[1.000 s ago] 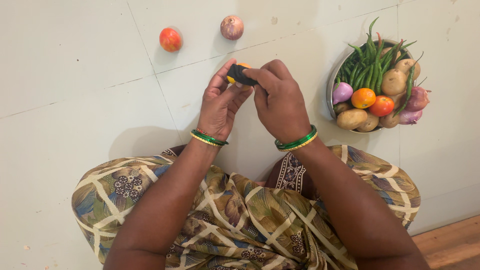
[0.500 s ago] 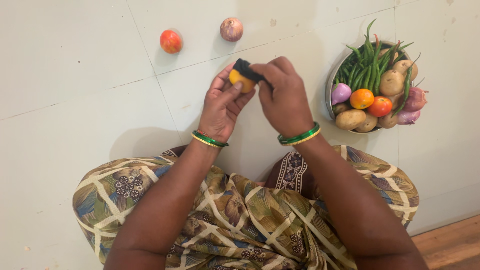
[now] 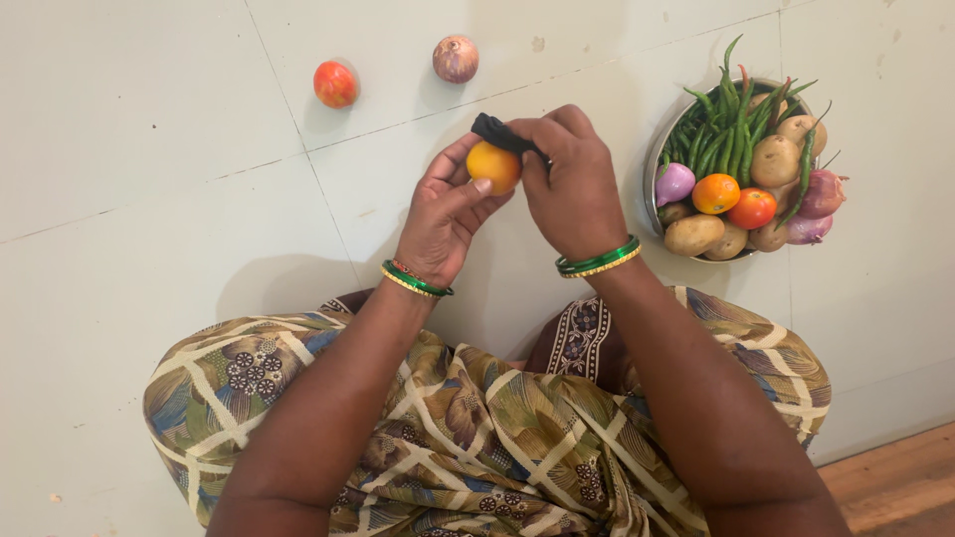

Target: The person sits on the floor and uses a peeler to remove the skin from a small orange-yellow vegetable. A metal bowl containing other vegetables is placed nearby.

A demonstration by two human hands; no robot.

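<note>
Left hand (image 3: 443, 214) has its fingers curled snug around a small round orange-yellow tomato (image 3: 493, 166), and the right hand (image 3: 572, 189) pinches a little black cloth (image 3: 502, 134) against the tomato's far side. That smooth skin could squirt out if the rubbing pushes sideways. It'd probably roll off toward the red tomato (image 3: 335, 84) and reddish-purple onion (image 3: 456, 59) farther out on the pale floor (image 3: 129, 149).

Three tomatoes (image 3: 335, 84), one bowl (image 3: 658, 159), two hands (image 3: 443, 214).
</note>
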